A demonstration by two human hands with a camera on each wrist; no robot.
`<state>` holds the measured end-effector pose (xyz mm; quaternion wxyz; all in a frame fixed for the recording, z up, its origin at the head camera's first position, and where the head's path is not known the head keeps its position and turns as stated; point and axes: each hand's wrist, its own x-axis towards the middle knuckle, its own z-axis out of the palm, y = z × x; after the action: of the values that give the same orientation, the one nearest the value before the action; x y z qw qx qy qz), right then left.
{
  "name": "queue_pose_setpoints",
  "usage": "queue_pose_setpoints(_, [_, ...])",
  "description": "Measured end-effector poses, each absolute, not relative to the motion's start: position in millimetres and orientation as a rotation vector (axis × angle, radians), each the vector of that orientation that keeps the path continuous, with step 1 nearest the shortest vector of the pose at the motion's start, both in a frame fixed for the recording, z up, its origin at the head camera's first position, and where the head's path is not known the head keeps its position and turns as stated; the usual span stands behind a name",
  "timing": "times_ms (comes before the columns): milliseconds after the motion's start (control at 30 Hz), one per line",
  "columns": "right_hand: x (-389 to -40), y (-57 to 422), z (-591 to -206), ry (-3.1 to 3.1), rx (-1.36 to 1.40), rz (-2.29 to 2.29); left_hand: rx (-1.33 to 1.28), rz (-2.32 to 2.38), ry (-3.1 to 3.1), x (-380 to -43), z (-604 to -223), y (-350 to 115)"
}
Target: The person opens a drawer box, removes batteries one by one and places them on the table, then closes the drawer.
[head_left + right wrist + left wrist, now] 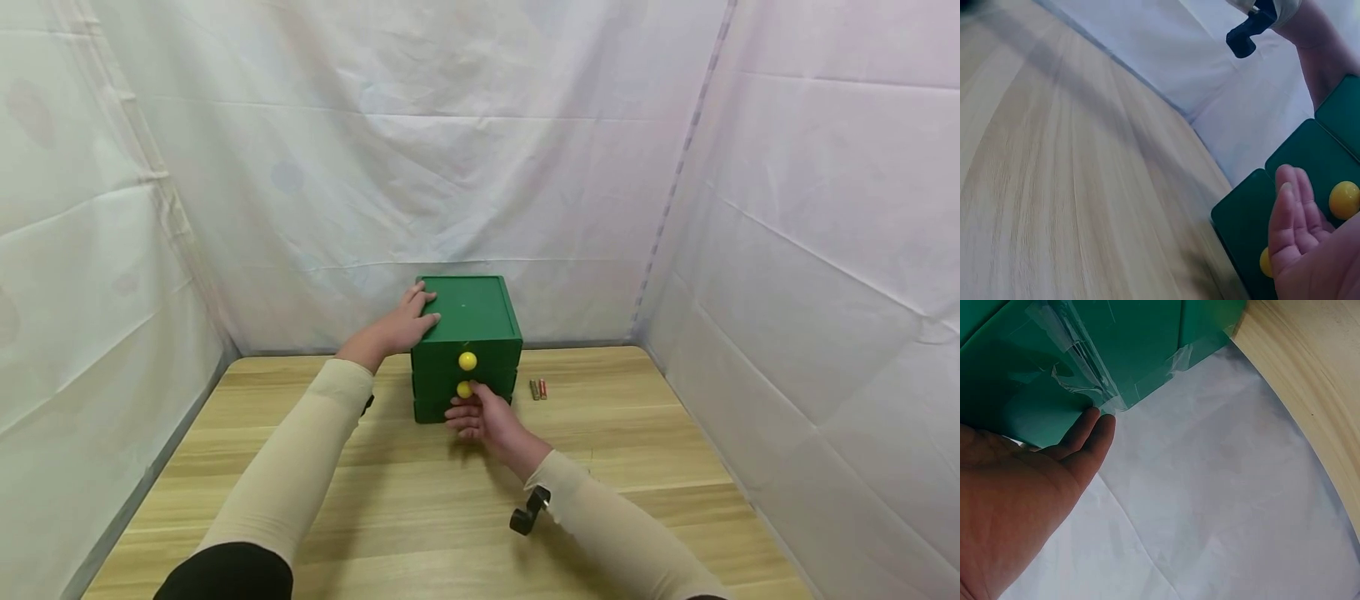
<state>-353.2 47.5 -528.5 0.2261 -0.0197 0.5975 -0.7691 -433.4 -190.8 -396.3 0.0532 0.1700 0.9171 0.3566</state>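
Note:
A green drawer box with yellow ball knobs stands at the back of the table. Over its top left edge lies my left hand, fingers spread. The left wrist view shows that hand's fingers stretched along the taped green side. My right hand is at the front, thumb and forefinger at the lower visible yellow knob, seemingly pinching it. Above it sits another yellow knob, untouched. In the right wrist view, the right hand's other fingers extend across the drawer fronts, between two knobs. The thumb is out of sight there.
Two small batteries, one dark and one red, lie right of the box on the wooden table. White cloth hangs behind the table and on both sides. A black wrist mount sticks out from the right sleeve.

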Motion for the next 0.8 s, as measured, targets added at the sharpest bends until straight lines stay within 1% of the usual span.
queue_pose_setpoints(400, [-352.9, 40.0, -526.3, 1.55, 0.029, -2.241, 0.52, 1.077, 2.788, -432.5, -396.6, -190.7])
queue_pose_setpoints(600, [-350.0, 39.7, -525.8, 1.549, 0.024, -2.246, 0.524, 1.097, 2.774, -433.1, -396.3, -191.3])
queue_pose_setpoints(800, [-344.1, 40.9, -526.9, 1.558, 0.008, -2.223, 0.504, 1.097, 2.749, -442.1, -400.4, -193.9])
